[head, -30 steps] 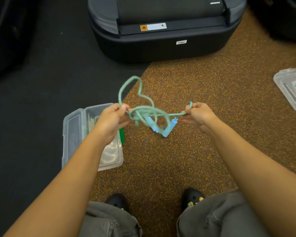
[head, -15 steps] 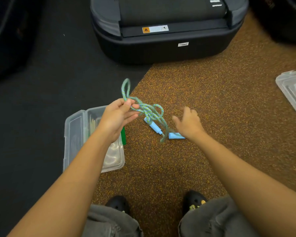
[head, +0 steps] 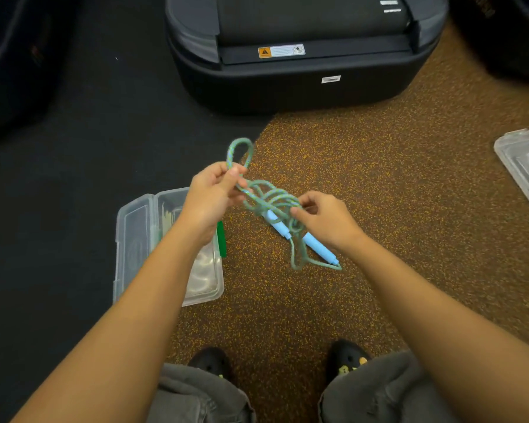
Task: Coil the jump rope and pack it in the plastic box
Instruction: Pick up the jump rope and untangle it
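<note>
- Looking down, nearest me are my grey trouser knees and the toes of my black clogs, standing on speckled brown rubber flooring.
- My right hand is partly curled, thumb and fingertips pinched on the loose green loops of the jump rope; its heel lies over one light-blue handle.
- A second blue handle hangs just beside the first, both slanting down to the right, with a slack green loop trailing below them.
- My left hand is closed, thumb against forefinger, clamping the rope strands; a narrow loop stands up above that pinch.
- The two hands are near each other but not touching, and the bundle spans the gap between them, held above the floor.
- Below my left forearm sits the clear plastic box, open, straddling the brown floor and a black mat, with a green latch on its right edge.
- Well off to the right lies a separate clear lid.
- Farthest away is a large black case bearing an orange warning label.
</note>
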`<state>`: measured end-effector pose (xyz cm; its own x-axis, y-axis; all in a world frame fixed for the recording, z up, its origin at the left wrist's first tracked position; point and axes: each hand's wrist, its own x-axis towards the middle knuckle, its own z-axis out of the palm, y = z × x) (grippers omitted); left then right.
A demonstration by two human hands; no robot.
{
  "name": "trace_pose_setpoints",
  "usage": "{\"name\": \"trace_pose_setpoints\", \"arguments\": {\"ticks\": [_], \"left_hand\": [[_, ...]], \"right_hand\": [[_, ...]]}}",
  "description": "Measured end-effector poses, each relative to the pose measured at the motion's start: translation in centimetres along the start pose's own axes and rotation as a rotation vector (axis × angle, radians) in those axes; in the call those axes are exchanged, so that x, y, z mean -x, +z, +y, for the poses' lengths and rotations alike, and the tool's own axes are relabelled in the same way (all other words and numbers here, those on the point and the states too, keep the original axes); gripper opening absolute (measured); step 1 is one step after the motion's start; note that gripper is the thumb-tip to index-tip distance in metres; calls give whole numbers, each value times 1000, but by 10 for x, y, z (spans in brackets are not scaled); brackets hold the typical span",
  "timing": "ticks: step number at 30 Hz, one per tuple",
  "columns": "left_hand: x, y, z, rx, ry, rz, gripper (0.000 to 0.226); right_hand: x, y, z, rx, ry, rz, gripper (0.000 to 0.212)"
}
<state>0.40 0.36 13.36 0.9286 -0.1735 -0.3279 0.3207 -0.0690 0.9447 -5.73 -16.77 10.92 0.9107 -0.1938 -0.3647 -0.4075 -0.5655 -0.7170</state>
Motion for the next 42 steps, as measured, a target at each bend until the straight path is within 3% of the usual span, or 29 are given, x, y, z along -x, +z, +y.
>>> {"name": "trace_pose_setpoints", "arguments": {"ticks": [5, 8, 14, 18, 20, 22, 28, 32, 36, 39, 42], "left_hand": [[-9, -30, 8, 25, 42, 172, 27], [-12, -42, 13, 62, 70, 230, 28], [-12, -43, 14, 4, 105, 160, 25], [-7, -27, 16, -190, 119, 51, 21], [-3, -19, 14, -310, 93, -7, 17], [0, -12, 9, -405, 68, -45, 27], [8, -2, 12, -541, 133, -235, 57], [13, 1, 8, -753, 52, -479, 36], [14, 5, 8, -906, 149, -349, 11], [14, 4, 12, -1019, 251, -206, 11], [14, 5, 13, -869, 319, -175, 7]], "right_hand": [[-13, -20, 16, -13, 238, 14, 10], [-15, -24, 23, 180, 322, -15, 20], [-9, -21, 23, 334, 393, -20, 31], [-7, -24, 9, 247, 274, -57, 29], [-5, -25, 1, 87, 186, -125, 29], [-2, -26, -7, -39, 98, -193, 28], [6, -32, -24, -91, -94, -329, 10], [8, -41, -28, -203, -154, -333, 6], [7, -44, -31, -213, -201, -294, 5], [5, -48, -27, -77, -225, -224, 7], [3, -50, -23, -8, -233, -161, 14]]}}
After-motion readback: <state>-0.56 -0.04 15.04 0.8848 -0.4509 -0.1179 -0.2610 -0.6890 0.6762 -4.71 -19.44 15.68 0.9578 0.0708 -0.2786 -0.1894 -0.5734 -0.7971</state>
